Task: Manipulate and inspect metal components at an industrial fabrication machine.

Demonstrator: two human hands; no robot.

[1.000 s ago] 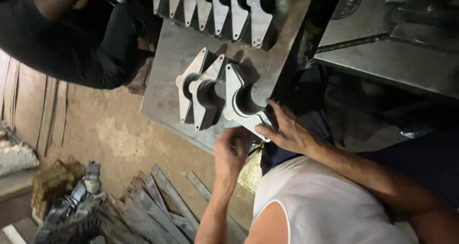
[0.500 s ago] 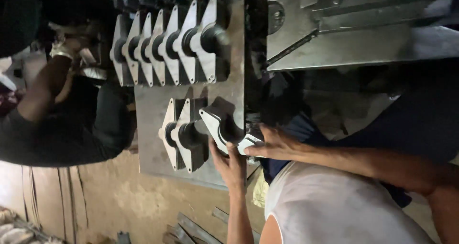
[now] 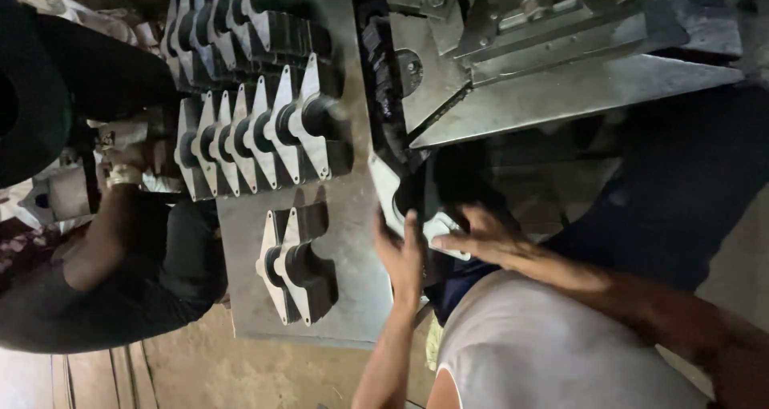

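Note:
Both my hands grip one metal bracket (image 3: pixel 388 186), a pale diamond-shaped plate with a dark tube through it. It is held just past the right edge of the steel table plate (image 3: pixel 352 241). My left hand (image 3: pixel 400 255) holds its near end from below. My right hand (image 3: pixel 483 237) clasps its other side, fingers spread over the dark tube. Two matching brackets (image 3: pixel 295 266) stand side by side on the plate to the left of my hands.
A row of several brackets (image 3: pixel 256 137) stands further along the plate, with another row (image 3: pixel 240 16) beyond it. A person in dark clothes (image 3: pixel 112 281) crouches at the left, a hand (image 3: pixel 128 162) by the row. A grey steel machine frame (image 3: pixel 561 84) fills the upper right.
The bracket that stood beside the two others has been lifted off the plate and carried right, past its edge. My view has swung toward the machine frame.

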